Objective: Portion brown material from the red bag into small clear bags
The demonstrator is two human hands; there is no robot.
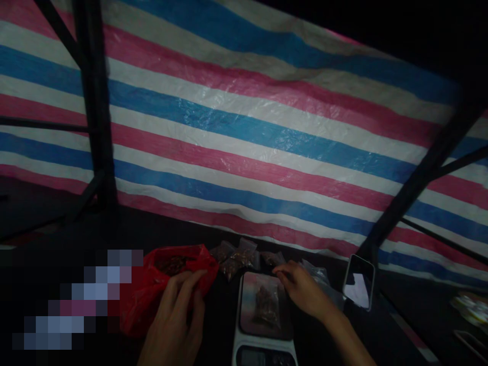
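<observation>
Fingers (189, 288) of the left hand (173, 317) stretch loosely over the near side of a red bag, slightly parted, the thumb apart; from here I can't tell whether they grip the plastic. Those of the right hand (303, 292) are bent, thumb and forefinger close together by the far right corner of a scale; whether anything is pinched there is too dark to see.

A striped sheet (236, 132) in blue, white and pink fills the view behind, with a dark post (95, 101) in front of it towards the left. Below it lies a dark tabletop (219, 325).

The red bag (143, 305) is the biggest container, its mouth open on a heap of brown pieces (173, 264). The scale (247, 312) sits between the hands, white-bodied, its display at the near end. A phone (358, 290) is propped up to the right, against the foot of a slanting post.

Beyond the scale, filled clear packets (244, 256) cluster, brown bits showing through. Some thin clear bags (318, 272) lie just past the right hand, looking flat. One packet (267, 305) of the same brown stuff rests alone on the scale's plate.
</observation>
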